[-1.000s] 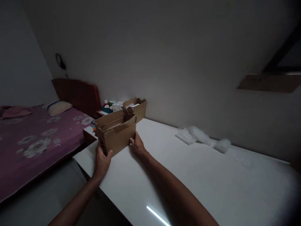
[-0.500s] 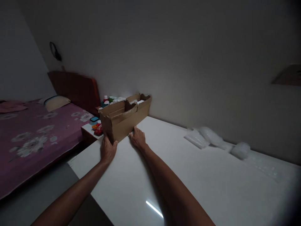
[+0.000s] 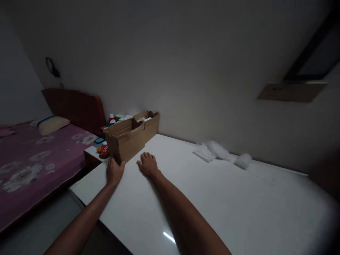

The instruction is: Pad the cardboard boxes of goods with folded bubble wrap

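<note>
Two open brown cardboard boxes stand in a row along the left of the white table, the near box [image 3: 131, 143] in front of the far box [image 3: 152, 128]. White items show in the far one. My left hand [image 3: 114, 172] is at the lower end of the near box, thumb by its front corner and the other fingers partly hidden along its end. My right hand [image 3: 148, 164] lies palm down on the white table [image 3: 202, 202], fingers spread, a short gap away from the box and holding nothing.
Clear plastic packaging [image 3: 219, 150] lies along the wall side of the table. Left of the boxes, a low bedside table [image 3: 91, 152] carries red packets [image 3: 104, 151] and a blue-lidded container [image 3: 99, 141]. Beyond it is a bed [image 3: 53, 163] with a floral sheet.
My right hand has come away from the side of the near box and now rests flat on the table. The left hand stays at the box's end. The view has turned right.
</note>
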Motion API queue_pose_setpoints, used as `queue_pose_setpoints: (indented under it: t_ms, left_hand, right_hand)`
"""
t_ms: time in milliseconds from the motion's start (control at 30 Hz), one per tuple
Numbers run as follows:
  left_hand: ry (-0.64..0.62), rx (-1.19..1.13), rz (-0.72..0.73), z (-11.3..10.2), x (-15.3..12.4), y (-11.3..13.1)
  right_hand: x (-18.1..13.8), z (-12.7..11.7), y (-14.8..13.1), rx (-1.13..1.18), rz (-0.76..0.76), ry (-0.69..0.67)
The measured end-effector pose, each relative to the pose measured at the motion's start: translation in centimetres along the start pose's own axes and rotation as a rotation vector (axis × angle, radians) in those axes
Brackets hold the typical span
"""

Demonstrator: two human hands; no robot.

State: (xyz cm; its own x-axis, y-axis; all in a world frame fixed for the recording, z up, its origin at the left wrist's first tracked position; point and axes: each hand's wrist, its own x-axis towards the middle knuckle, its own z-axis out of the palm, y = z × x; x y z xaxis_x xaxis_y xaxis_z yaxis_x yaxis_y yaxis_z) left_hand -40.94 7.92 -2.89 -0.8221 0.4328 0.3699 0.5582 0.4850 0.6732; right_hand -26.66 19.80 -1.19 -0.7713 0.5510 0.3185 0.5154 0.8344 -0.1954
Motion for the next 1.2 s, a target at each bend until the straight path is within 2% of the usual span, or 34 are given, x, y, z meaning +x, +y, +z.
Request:
queue_pose_setpoints:
  t_ms: [133,300,367,500,667,800,1000,1067,1133,1200]
  left_hand:
    - [-0.068,0.009,-0.041,-1.6,-1.4,1.2]
    - [-0.167,0.025,0.013,-2.6,-4.8,1.2]
    - [-0.208,0.081,0.027,-2.4,-6.0,0.6]
    - [-0.275,0.04,0.154,-1.5,-8.4,-0.2]
    - [-0.343,0.076,0.267,0.4,-11.2,0.5]
    - [-0.436,0.183,0.463,1.5,-14.6,3.5]
    - [-0.645,0.168,0.779,1.6,-22.5,11.2]
    - [-0.757,0.107,0.884,1.5,-25.2,13.6]
    - [-0.876,0.037,0.965,1.1,-27.7,15.7]
    - [-0.993,-0.029,1.038,0.5,-30.0,17.5]
  right_hand:
    - [-4.6,-1.4,-0.7,-0.035,-0.04,-0.012]
    - [-10.9,-3.0,-0.7,-0.066,-0.096,-0.018]
    - [-13.0,-3.4,-0.3,-0.081,-0.136,0.0]
    - [-16.7,-4.1,0.8,-0.13,-0.231,0.062]
    - [-21.1,-6.3,3.1,-0.147,-0.264,0.057]
    - [-25.3,-9.5,5.5,-0.108,-0.206,0.031]
    - [-33.0,-15.1,11.3,-0.121,0.054,0.013]
    - [-35.9,-18.0,14.1,-0.17,0.143,0.055]
    - [-38.7,-22.0,16.8,-0.231,0.245,0.12]
    - [-41.3,-26.8,19.0,-0.385,0.368,0.269]
